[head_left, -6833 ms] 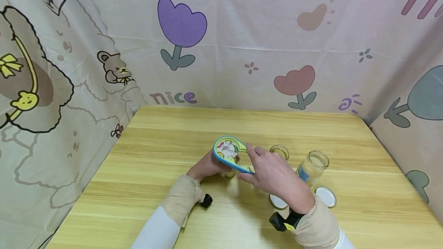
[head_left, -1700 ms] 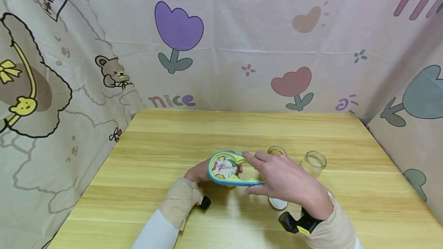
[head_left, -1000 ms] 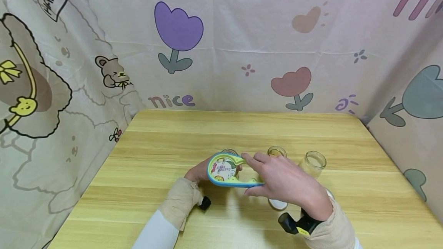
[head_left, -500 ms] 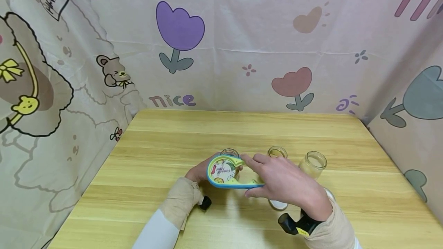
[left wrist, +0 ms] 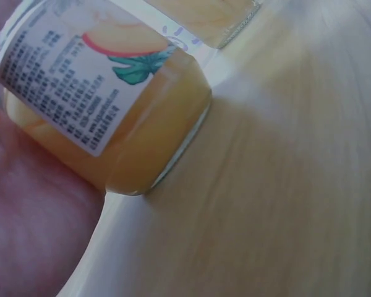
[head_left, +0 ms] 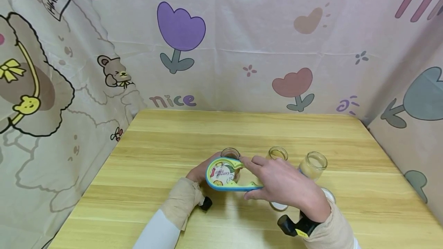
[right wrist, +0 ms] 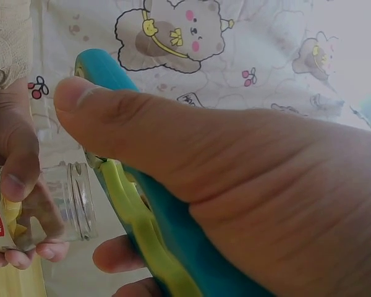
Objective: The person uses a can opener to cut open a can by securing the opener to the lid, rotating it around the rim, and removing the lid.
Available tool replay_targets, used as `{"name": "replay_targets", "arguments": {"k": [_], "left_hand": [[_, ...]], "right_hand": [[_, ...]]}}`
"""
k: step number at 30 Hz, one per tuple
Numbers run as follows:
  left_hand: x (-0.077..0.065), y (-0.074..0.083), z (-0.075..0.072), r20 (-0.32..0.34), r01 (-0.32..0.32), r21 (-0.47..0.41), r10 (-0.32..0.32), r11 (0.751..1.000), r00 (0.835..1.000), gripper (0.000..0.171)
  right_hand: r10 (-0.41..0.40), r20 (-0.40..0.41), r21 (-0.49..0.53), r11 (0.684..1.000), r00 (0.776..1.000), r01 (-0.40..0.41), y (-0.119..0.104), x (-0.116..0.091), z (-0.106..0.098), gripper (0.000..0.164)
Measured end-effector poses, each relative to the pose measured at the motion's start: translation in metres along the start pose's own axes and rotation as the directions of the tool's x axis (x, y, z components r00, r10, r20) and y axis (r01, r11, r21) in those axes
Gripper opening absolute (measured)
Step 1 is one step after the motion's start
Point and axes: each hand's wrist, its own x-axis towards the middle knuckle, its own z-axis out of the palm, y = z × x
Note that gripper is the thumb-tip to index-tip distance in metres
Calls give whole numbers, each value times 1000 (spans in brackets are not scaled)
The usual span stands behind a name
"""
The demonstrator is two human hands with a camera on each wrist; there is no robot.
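Observation:
My left hand [head_left: 202, 170] holds a glass fruit jar [head_left: 231, 153], whose bare mouth shows past the opener. In the left wrist view the palm lies against the jar's label [left wrist: 68, 80], with yellow fruit and liquid below. My right hand [head_left: 285, 181] grips the handles of a blue and green jar opener [head_left: 235, 188], thumb on one side and fingers on the other. Within the opener's loop sits a round printed lid [head_left: 223, 173]. From the right wrist view, the opener stands apart from the jar's threaded neck [right wrist: 80, 201].
Two more lidless jars, one behind the right hand [head_left: 278, 153] and another farther right [head_left: 314, 165], stand on the wooden table [head_left: 166, 133]. Two lids lie white side up, partly covered by the right arm: one nearer [head_left: 278, 206], one to the right [head_left: 328, 194].
The opener, with the lid in its loop, has shifted off the jar toward the person. The jar's mouth, covered before, now shows. The left hand has stayed about where it was.

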Motion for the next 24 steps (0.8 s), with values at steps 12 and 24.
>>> {"name": "replay_targets", "arguments": {"k": [12,24], "left_hand": [[-1,-7,1,4,45,-150,-45,988,999,48],[3,-19,9,-132,135,-102,-148,986,980,30]], "right_hand": [[-41,-16,3,999,999,41,-3,-1,4,86],[-74,65,137,988,995,64,-4,-3,15,84]]}}
